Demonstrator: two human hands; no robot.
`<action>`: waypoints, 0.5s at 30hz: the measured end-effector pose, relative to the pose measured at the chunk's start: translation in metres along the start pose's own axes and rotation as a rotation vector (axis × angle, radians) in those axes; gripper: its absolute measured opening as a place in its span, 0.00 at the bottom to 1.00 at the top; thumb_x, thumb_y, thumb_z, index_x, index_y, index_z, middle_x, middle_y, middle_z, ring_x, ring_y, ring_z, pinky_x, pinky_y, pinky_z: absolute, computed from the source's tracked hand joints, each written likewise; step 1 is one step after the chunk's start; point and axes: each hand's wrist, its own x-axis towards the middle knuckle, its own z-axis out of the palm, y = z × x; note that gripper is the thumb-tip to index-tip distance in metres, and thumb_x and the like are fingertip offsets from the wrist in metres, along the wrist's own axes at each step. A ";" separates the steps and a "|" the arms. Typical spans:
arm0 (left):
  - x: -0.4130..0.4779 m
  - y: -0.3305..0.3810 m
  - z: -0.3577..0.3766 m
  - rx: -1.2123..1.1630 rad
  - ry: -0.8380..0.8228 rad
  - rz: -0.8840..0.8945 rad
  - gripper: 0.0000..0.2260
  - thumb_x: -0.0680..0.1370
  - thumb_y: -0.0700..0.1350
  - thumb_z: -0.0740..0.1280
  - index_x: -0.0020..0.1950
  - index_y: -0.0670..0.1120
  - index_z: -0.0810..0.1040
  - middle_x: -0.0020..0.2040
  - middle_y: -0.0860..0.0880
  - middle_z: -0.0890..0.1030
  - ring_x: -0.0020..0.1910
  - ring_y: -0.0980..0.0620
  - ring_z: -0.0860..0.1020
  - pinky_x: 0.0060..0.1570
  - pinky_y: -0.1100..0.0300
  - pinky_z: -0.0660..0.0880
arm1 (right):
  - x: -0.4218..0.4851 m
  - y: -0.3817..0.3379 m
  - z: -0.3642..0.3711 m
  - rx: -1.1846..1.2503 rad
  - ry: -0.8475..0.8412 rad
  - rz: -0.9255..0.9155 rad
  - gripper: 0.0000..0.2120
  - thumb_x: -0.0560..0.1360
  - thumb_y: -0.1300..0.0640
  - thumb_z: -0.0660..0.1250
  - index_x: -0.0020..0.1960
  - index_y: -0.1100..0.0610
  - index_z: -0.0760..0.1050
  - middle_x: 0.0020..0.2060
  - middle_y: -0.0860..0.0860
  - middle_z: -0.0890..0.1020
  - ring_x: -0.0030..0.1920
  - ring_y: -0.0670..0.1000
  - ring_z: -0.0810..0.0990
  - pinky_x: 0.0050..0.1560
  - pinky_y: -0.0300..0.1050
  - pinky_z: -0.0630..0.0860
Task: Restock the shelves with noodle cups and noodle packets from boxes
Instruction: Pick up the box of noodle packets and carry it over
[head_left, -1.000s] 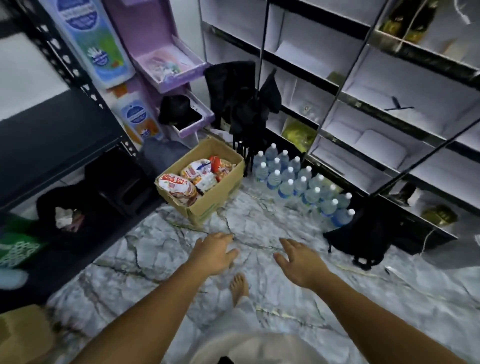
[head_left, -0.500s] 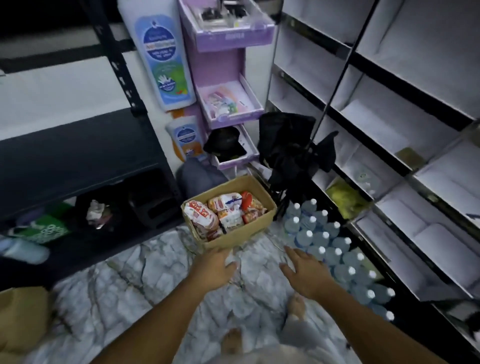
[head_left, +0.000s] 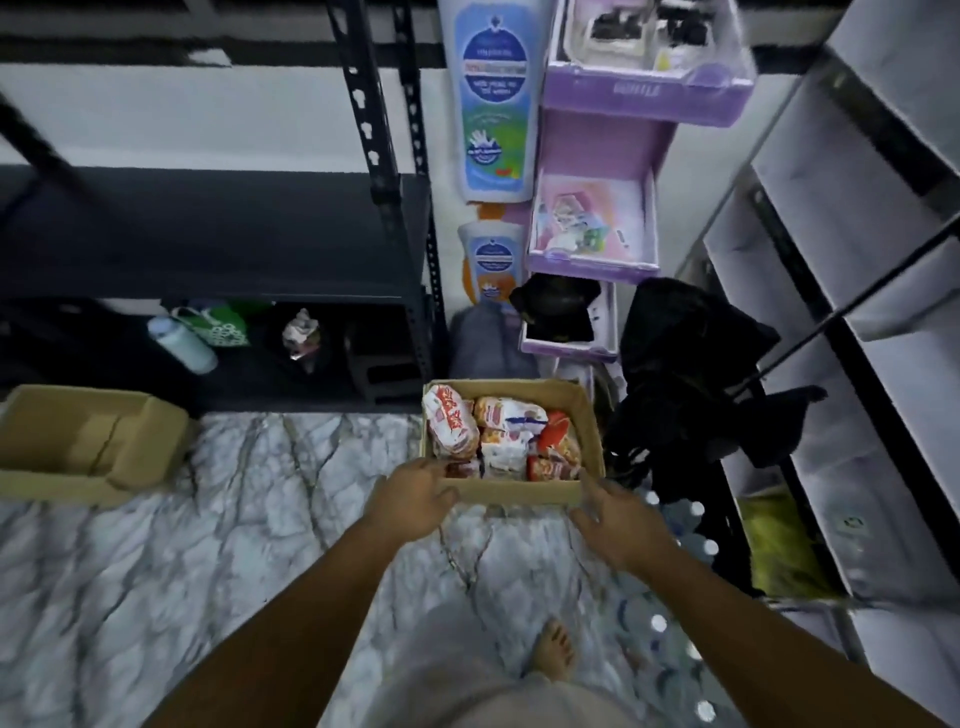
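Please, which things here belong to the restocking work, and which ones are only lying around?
For the job:
cardboard box of noodle packets; left hand and right hand at its near corners; white shelves.

Just lying about:
water bottles; black clothes; purple display stand.

**Marble-patterned floor with two boxes, bottles and a foot**

A pale marble-patterned floor (head_left: 234, 545) with dark grey veins fills the lower part of the view. An open cardboard box (head_left: 519, 492) sits on it near the middle, packed with noodle packets (head_left: 498, 431) in red, white and orange wrappers. Well apart to the left lies a second cardboard box (head_left: 130, 447), open at the top. Just right of the middle box stands a cluster of water bottles (head_left: 696, 525) with white caps. A heap of black fabric (head_left: 685, 364) rests behind them. A bare foot (head_left: 553, 649) stands on the floor near the bottom edge.
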 end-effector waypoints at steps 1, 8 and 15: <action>0.003 0.001 0.001 -0.013 0.000 -0.021 0.28 0.78 0.65 0.58 0.75 0.54 0.73 0.70 0.49 0.77 0.67 0.47 0.75 0.63 0.47 0.75 | 0.007 0.003 -0.005 -0.001 -0.004 -0.007 0.33 0.84 0.37 0.52 0.84 0.46 0.47 0.81 0.52 0.60 0.77 0.59 0.65 0.71 0.55 0.69; 0.044 -0.003 0.004 -0.040 0.003 -0.066 0.28 0.77 0.66 0.55 0.72 0.56 0.73 0.65 0.50 0.79 0.63 0.48 0.77 0.60 0.49 0.76 | 0.059 0.017 -0.025 0.070 -0.015 -0.014 0.31 0.83 0.38 0.54 0.83 0.46 0.52 0.77 0.53 0.68 0.72 0.59 0.70 0.67 0.54 0.73; 0.117 -0.020 0.008 -0.038 -0.011 -0.082 0.24 0.83 0.60 0.60 0.75 0.52 0.70 0.66 0.44 0.79 0.63 0.43 0.77 0.61 0.49 0.76 | 0.121 0.022 -0.019 0.231 -0.043 0.029 0.31 0.81 0.37 0.53 0.82 0.41 0.48 0.73 0.57 0.71 0.63 0.62 0.78 0.60 0.57 0.78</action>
